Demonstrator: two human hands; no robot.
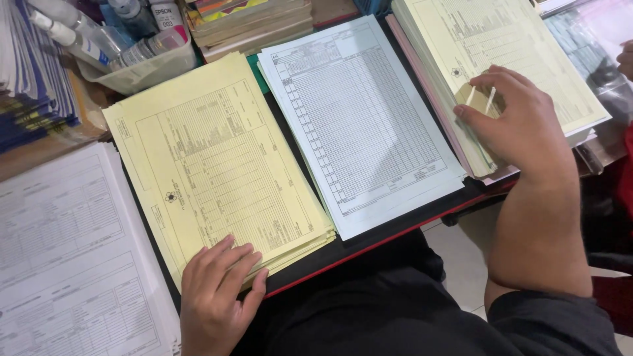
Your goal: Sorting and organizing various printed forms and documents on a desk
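Yellow form stack (217, 165) flat on desk; thicker yellow pile (501, 53) (corner lifted).

My one camera sits on my head, looking steeply down and close at the dark desk edge (395, 234) before me, my lap at the bottom, paper stacks filling the frame's upper part.

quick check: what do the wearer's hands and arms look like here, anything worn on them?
Both are bare. The left hand has no glove, ring or watch in view; only the hand and wrist show. The right hand is also ungloved, with a bare forearm running down to a dark short sleeve near the elbow. No wristband or markings show on either.
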